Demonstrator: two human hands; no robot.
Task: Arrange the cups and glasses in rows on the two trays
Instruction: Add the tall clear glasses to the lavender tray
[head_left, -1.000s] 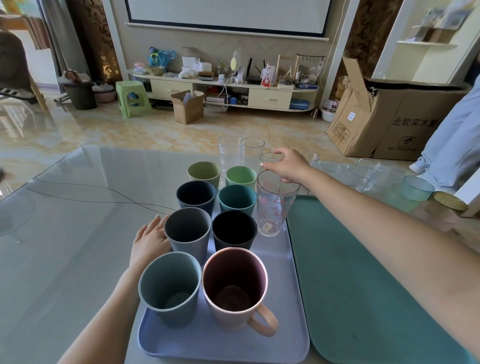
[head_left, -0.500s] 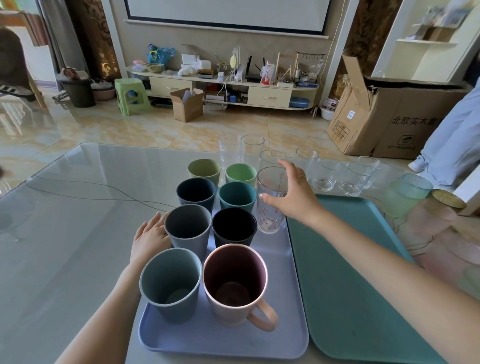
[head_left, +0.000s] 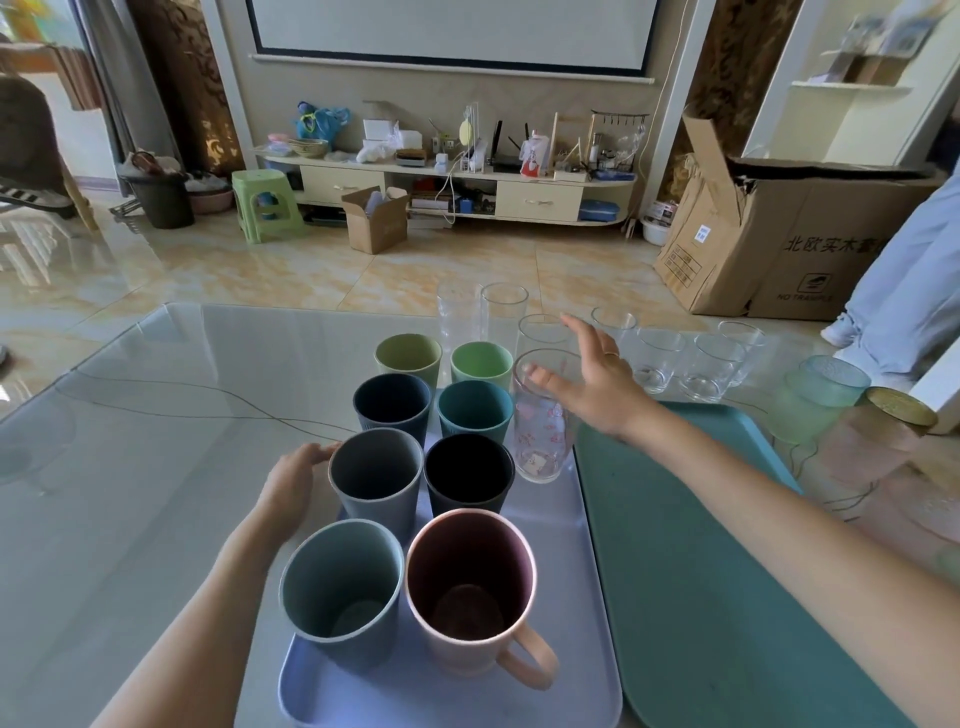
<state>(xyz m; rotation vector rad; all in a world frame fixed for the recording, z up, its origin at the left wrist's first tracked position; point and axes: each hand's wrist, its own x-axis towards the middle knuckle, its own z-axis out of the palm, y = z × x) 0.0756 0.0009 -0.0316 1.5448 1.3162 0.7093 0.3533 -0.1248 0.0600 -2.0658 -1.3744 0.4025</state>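
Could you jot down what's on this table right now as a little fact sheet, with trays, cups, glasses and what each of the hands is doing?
Lavender tray: eight coloured cups in two columns, plus a pink-printed glass at its right edge.
Nearest cups: grey-blue cup, pink mug with a handle.
Teal tray: nothing on it.
Clear glasses: standing on the table beyond the trays.
Frosted green glasses: far right on the table.
Left hand: resting beside the grey cup.
Right hand: open, fingers spread, just above the printed glass's rim.
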